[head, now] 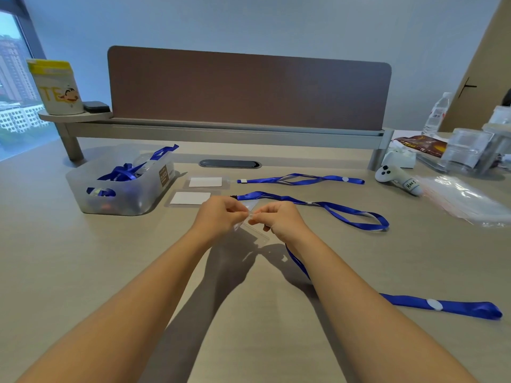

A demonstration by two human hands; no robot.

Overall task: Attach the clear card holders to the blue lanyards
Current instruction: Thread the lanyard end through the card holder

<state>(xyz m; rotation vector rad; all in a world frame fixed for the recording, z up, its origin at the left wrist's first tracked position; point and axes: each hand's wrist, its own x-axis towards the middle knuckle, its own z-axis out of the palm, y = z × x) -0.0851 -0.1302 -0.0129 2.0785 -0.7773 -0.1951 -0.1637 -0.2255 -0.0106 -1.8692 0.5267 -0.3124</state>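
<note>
Two finished sets are seen in the middle of the frame: a card holder with a white card (205,182) is joined to a blue lanyard (300,179), and below it a second holder (190,198) lies at the end of another lanyard (326,210), though the joint there is partly hidden by the hands. A third set is being worked on now. A clear card holder (253,230) is held above the desk (83,272) in the centre of the frame. It is pinched at its top edge by the left hand (221,217), and the end of a third lanyard (442,304) seems to be pinched against it by the right hand (279,219); the clip itself cannot be made out. This lanyard runs under the right forearm toward the lower right of the frame. More lanyards are left in the plastic bin (121,189) at the left, so the task is judged to be well short of finished.
</note>
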